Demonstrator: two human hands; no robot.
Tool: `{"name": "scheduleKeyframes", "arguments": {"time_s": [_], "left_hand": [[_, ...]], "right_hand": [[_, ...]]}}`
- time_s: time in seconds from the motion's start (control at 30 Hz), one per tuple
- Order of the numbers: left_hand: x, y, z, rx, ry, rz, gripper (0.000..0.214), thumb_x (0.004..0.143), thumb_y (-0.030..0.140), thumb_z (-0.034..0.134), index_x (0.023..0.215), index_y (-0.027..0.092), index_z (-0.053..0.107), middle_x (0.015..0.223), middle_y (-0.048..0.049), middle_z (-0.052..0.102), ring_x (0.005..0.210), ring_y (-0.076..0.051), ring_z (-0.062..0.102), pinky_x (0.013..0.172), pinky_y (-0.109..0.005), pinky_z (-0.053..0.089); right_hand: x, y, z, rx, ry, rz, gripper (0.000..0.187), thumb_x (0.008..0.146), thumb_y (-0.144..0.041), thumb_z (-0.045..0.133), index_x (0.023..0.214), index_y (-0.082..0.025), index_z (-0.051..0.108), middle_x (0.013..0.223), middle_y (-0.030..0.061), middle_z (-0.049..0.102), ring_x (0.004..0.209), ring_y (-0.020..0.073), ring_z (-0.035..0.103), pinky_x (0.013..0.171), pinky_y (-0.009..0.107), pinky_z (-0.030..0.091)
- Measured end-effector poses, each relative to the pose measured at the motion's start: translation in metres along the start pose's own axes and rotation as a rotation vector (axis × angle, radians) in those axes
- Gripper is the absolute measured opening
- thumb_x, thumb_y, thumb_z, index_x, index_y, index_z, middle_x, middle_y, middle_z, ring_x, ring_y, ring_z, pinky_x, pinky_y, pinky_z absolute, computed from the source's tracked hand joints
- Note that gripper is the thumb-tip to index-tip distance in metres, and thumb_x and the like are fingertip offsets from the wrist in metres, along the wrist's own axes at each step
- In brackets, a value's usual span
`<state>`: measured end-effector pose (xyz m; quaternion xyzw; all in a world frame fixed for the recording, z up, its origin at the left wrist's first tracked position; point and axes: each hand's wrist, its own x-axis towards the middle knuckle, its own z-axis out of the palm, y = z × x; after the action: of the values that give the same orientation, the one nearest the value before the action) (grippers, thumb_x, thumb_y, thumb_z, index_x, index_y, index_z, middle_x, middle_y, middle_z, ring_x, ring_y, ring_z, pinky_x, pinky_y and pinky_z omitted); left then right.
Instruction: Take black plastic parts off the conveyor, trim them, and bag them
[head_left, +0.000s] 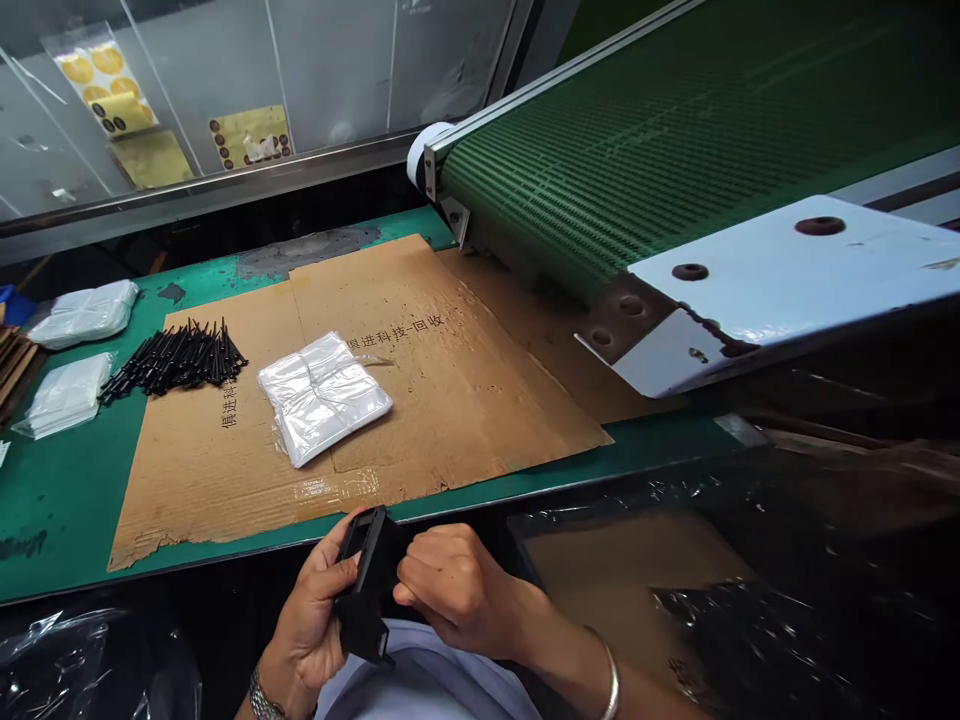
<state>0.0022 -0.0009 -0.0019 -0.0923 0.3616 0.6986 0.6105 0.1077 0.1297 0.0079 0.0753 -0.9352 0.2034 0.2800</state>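
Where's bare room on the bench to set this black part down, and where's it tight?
For the black plastic part, the widest patch is the bare cardboard sheet between the clear plastic bag pack and the green conveyor belt. Green bench mat also shows left of the cardboard, below the white bag packs. It's crowded at the far left, where black pins sit beside those packs.

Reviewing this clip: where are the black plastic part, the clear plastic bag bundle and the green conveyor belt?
black plastic part (366,585): head view, on its middle.
clear plastic bag bundle (324,398): head view, on its top face.
green conveyor belt (600,170): head view, on its slatted surface.
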Motion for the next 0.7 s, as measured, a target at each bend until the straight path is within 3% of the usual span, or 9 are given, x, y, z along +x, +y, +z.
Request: {"name": "scheduleKeyframes", "arguments": {"time_s": [0.17,0.33,0.6,0.7], "left_hand": [[0.000,0.002,0.000,0.012,-0.016,-0.030,0.040,0.059,0.010,0.076,0.097,0.016,0.068,0.056,0.0022,0.056,0.041,-0.004,0.047,0.041,-0.013,0.041],[-0.001,0.005,-0.008,0.006,0.058,0.033,0.044,0.056,0.014,0.080,0.098,0.017,0.067,0.058,0.0025,0.057,0.042,-0.003,0.045,0.041,-0.013,0.037],[-0.005,-0.006,-0.002,0.048,0.127,0.199,0.048,0.067,0.017,0.072,0.113,0.024,0.060,0.055,0.0060,0.051,0.044,-0.005,0.041,0.044,-0.016,0.034],[-0.007,-0.010,-0.002,0.063,0.071,0.219,0.053,0.069,0.017,0.071,0.118,0.029,0.056,0.059,0.0065,0.052,0.047,-0.004,0.042,0.051,-0.016,0.036]], "right_hand": [[-0.005,-0.002,-0.004,0.001,-0.074,-0.051,0.049,0.096,-0.023,0.025,0.051,-0.018,0.044,0.043,-0.0019,0.045,0.040,0.0109,0.037,0.043,0.028,0.021],[-0.013,-0.010,-0.011,0.044,-0.129,-0.075,0.050,0.097,-0.023,0.022,0.052,-0.018,0.045,0.042,-0.0025,0.045,0.039,0.0105,0.035,0.043,0.027,0.022],[-0.009,-0.021,0.007,0.101,-0.010,0.120,0.048,0.098,-0.025,0.016,0.058,-0.018,0.043,0.048,-0.0029,0.042,0.042,0.0096,0.034,0.045,0.027,0.024],[-0.007,-0.017,0.010,0.139,0.040,0.179,0.046,0.098,-0.027,0.017,0.059,-0.019,0.041,0.048,-0.0037,0.040,0.042,0.0095,0.032,0.045,0.026,0.024]]}}
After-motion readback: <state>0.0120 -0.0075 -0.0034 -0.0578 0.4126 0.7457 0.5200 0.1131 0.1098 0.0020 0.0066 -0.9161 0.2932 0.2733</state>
